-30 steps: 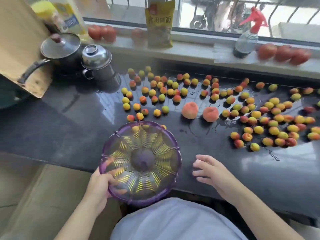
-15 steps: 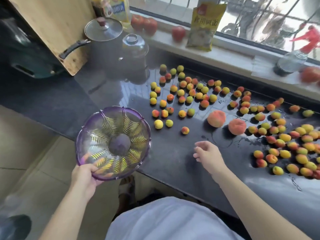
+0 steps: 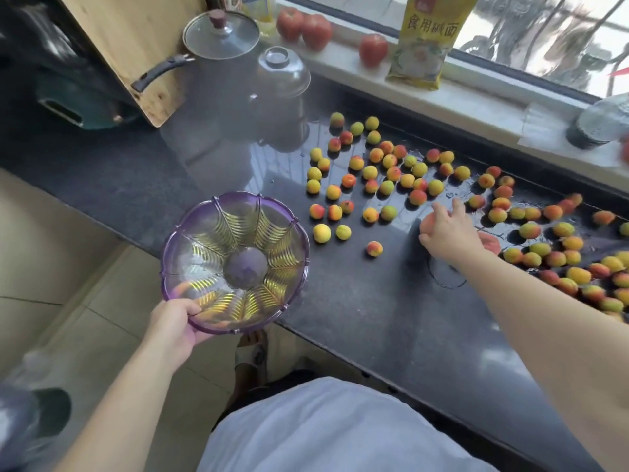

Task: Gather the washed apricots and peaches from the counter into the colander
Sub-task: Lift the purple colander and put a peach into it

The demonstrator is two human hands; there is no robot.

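My left hand [image 3: 173, 321] grips the near rim of the purple see-through colander [image 3: 190, 219], which has no fruit in it and hangs over the counter's front edge. My right hand [image 3: 449, 233] lies over a peach [image 3: 427, 222] on the wet black counter [image 3: 374, 318], fingers and thumb wrapped around it. A second peach [image 3: 490, 242] shows partly behind my wrist. Several small apricots [image 3: 374, 172] are scattered behind the colander, and several more [image 3: 561, 253] lie to the right.
A black pot with a glass lid [image 3: 221, 32] and a steel lidded pot [image 3: 282, 69] stand at the back left beside a wooden board [image 3: 136, 46]. Tomatoes [image 3: 306, 25], a yellow bag [image 3: 429, 39] and a spray bottle [image 3: 602, 124] sit on the windowsill.
My right hand reached forward from the bare counter onto the left peach. The colander shifted left, out over the counter edge, still held in my left hand.
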